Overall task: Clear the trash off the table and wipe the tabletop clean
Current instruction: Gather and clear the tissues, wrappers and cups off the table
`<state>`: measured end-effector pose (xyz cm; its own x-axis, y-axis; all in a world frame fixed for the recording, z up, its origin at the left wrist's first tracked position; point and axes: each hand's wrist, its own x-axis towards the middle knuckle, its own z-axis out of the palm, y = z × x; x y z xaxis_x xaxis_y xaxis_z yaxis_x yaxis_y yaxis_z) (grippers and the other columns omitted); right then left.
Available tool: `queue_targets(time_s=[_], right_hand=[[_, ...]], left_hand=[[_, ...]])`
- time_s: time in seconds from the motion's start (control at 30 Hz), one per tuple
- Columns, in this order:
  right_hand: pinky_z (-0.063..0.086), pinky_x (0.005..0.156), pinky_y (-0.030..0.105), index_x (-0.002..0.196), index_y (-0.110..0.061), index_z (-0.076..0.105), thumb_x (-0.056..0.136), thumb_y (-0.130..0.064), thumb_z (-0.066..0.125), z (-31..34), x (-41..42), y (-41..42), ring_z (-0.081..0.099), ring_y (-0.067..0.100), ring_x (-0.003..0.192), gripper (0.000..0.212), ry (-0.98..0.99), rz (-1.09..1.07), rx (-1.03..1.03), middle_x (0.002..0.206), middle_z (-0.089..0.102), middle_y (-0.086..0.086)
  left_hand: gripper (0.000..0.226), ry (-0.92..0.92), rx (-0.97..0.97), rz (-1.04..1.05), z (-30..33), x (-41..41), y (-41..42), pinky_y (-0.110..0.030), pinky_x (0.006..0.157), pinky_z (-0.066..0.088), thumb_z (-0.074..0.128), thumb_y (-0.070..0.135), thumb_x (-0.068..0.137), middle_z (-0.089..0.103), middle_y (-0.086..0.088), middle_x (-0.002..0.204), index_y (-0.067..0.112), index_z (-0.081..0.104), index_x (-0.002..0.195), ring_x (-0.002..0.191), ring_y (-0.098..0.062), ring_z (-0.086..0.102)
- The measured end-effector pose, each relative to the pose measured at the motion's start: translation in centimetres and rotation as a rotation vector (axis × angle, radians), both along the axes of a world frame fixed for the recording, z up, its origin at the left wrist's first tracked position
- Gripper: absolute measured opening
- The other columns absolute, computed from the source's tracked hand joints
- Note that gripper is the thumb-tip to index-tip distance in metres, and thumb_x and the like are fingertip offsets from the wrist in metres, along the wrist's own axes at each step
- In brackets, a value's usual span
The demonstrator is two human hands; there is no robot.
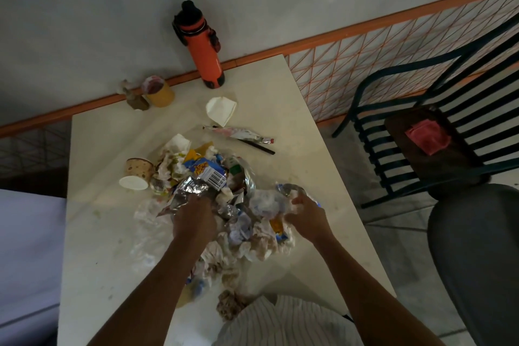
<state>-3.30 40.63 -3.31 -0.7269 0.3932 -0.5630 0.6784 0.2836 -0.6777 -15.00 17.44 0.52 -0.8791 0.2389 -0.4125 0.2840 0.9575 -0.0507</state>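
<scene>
Two hands deep in a heap of trash

Both hands work in the trash pile (pixel 224 205) heaped at the middle of the cream tabletop (pixel 295 135). The left hand (pixel 193 216) is buried in crumpled foil wrapper (pixel 191 188), its fingers curled into the foil and gripping it. The right hand (pixel 306 216) pinches a wad of white tissue and plastic (pixel 266 202) at the pile's right side, fingers curled round it.

The pile is a mix of soiled napkins, a blue snack packet (pixel 207 170) with a barcode, and scraps of foil. A brown paper cup (pixel 137 174) lies on its side, touching the left edge of the pile. Beyond the pile, apart from it, lie a torn sachet (pixel 238 133) across a black straw (pixel 259 146), and farther back a folded white paper (pixel 220 109).

At the far edge of the tabletop stand an orange bottle (pixel 205 50) with a black cap and, to its left, a yellow cup (pixel 160 93) with a small brown lump of trash just beside it. Faint smears mark the tabletop's left half.

To the right stands a dark slatted chair (pixel 421 149) with a pink cloth (pixel 428 136) on its seat.
</scene>
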Motion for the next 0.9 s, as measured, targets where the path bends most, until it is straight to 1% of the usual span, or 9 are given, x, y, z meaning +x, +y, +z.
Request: queue_targets(time_s=[0.1,0.17,0.23,0.33,0.47,0.53,0.63,0.77,0.9], right_hand=[[0.052,0.093,0.035,0.137,-0.031,0.047,0.078,-0.040,0.079,-0.4,-0.2,-0.6,0.064,0.018,0.106,0.068,-0.011,0.025,0.045,0.115,0.067,-0.004],[0.053,0.093,0.035,0.139,-0.028,0.043,0.079,-0.041,0.078,-0.7,-0.5,-0.8,0.065,0.022,0.106,0.070,-0.059,0.076,0.127,0.116,0.067,-0.001],[0.049,0.087,0.032,0.136,-0.022,0.046,0.085,-0.032,0.073,-1.1,-0.7,-0.8,0.065,0.023,0.105,0.059,-0.102,0.130,0.231,0.116,0.067,0.000],[0.046,0.076,0.028,0.122,-0.015,0.057,0.093,-0.021,0.059,-1.5,-1.0,-0.7,0.066,0.022,0.099,0.029,-0.144,0.157,0.342,0.111,0.069,0.005],[0.050,0.073,0.030,0.110,-0.012,0.059,0.091,-0.023,0.063,-2.0,-0.9,-0.3,0.063,0.021,0.084,0.023,-0.134,0.145,0.332,0.101,0.069,0.006],[0.055,0.081,0.035,0.118,-0.013,0.057,0.086,-0.032,0.070,-2.0,-0.5,-0.3,0.064,0.020,0.088,0.039,-0.106,0.136,0.288,0.102,0.069,0.003],[0.050,0.084,0.031,0.132,-0.014,0.048,0.081,-0.048,0.076,-2.0,0.2,-0.5,0.067,0.023,0.100,0.068,-0.111,0.145,0.258,0.110,0.069,0.003],[0.055,0.078,0.033,0.116,-0.020,0.060,0.079,-0.055,0.072,-2.1,0.7,-1.0,0.069,0.021,0.089,0.053,-0.187,0.168,0.341,0.098,0.071,0.000],[0.045,0.068,0.029,0.105,-0.021,0.064,0.087,-0.048,0.063,-1.8,0.5,-1.4,0.067,0.022,0.087,0.032,-0.207,0.199,0.402,0.095,0.070,0.001]], left_hand=[[0.038,0.017,0.123,0.033,0.4,0.2,-0.5,-0.044,0.087,0.056,0.066,0.029,0.090,0.054,-0.013,0.130,0.013,0.058,0.124,0.111,-0.034,0.063],[0.035,0.044,0.191,0.054,0.8,0.4,-0.7,-0.045,0.086,0.055,0.068,0.031,0.089,0.051,-0.013,0.131,0.013,0.059,0.119,0.106,-0.035,0.064],[0.028,0.063,0.270,0.063,1.1,0.6,-0.8,-0.043,0.084,0.054,0.068,0.029,0.089,0.052,-0.012,0.128,0.013,0.059,0.111,0.102,-0.035,0.065],[0.021,0.049,0.364,0.050,1.6,0.8,-0.5,-0.037,0.077,0.050,0.070,0.026,0.088,0.062,-0.008,0.108,0.013,0.059,0.101,0.096,-0.031,0.065],[0.017,0.041,0.425,0.055,1.7,0.7,0.2,-0.035,0.072,0.048,0.070,0.023,0.088,0.069,-0.003,0.095,0.020,0.057,0.100,0.092,-0.029,0.067],[0.026,0.030,0.427,0.046,1.5,0.5,0.8,-0.035,0.077,0.049,0.067,0.025,0.090,0.070,-0.001,0.107,0.024,0.057,0.114,0.101,-0.026,0.066],[0.046,-0.019,0.351,0.035,1.2,-0.2,2.0,-0.040,0.091,0.049,0.061,0.034,0.093,0.067,-0.003,0.126,0.030,0.051,0.138,0.115,-0.027,0.062],[0.046,0.001,0.222,-0.007,0.5,-0.5,2.7,-0.039,0.091,0.049,0.060,0.036,0.095,0.065,-0.005,0.129,0.027,0.053,0.140,0.118,-0.027,0.061],[0.026,0.071,0.186,-0.038,0.1,-0.7,2.7,-0.036,0.081,0.051,0.056,0.031,0.098,0.069,-0.002,0.116,0.027,0.067,0.121,0.105,-0.027,0.066]])
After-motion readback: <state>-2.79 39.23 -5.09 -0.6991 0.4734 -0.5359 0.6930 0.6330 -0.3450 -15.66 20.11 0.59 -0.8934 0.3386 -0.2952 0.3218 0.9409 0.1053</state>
